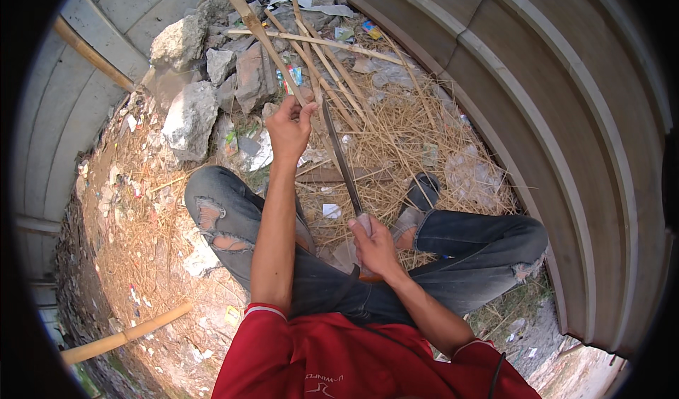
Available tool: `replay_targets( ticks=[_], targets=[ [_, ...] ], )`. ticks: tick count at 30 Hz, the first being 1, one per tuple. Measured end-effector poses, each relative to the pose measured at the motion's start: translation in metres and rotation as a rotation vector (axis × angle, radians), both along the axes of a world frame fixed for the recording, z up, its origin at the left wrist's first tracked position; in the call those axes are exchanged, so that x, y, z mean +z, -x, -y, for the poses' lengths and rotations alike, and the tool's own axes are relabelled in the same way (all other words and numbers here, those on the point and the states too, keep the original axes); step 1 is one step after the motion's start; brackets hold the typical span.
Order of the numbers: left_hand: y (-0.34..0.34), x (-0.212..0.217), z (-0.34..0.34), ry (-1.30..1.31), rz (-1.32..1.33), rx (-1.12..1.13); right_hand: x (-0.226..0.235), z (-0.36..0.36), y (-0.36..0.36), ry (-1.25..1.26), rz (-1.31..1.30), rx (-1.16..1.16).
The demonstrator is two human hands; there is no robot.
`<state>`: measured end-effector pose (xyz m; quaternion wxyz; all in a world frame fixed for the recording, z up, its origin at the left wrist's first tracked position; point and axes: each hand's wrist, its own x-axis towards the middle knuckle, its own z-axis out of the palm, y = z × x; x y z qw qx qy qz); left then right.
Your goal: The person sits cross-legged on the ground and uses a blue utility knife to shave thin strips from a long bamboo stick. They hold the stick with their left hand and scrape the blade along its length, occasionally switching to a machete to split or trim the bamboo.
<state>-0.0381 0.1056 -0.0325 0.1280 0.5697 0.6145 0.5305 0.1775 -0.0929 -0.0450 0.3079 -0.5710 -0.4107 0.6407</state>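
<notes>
My left hand (290, 126) is closed round the near end of a long bamboo strip (256, 27), which runs away from me to the upper edge. In my right hand (376, 247), low between my knees, is the handle of a long knife (342, 164). Its narrow dark blade points away from me, and the tip lies just right of my left fingers, close to the strip's end. I cannot tell whether blade and strip touch. Several split bamboo strips (318, 66) lie crossed on the ground beyond my hands.
Rubble stones (189, 119) are piled at the far left. Thin shavings (403, 134) litter the ground. A corrugated metal wall (566, 116) curves along the right, and a panel wall (53, 130) stands at the left. A bamboo pole (134, 332) lies at the lower left. My bent legs flank the knife.
</notes>
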Motion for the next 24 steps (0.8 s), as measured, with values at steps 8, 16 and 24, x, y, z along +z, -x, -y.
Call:
replay_targets(
  ticks=[8, 16, 24],
  targets=[
    [-0.007, 0.009, 0.003, 0.083, 0.027, -0.068, -0.017, 0.002, -0.002, -0.103, 0.081, 0.028],
    [-0.023, -0.005, 0.009, -0.088, 0.015, 0.002, 0.033, -0.029, -0.013, -0.158, 0.017, -0.128],
    [-0.02, 0.065, 0.019, -0.078, -0.039, -0.009, 0.08, -0.051, -0.034, -0.155, -0.164, -0.228]
  ],
)
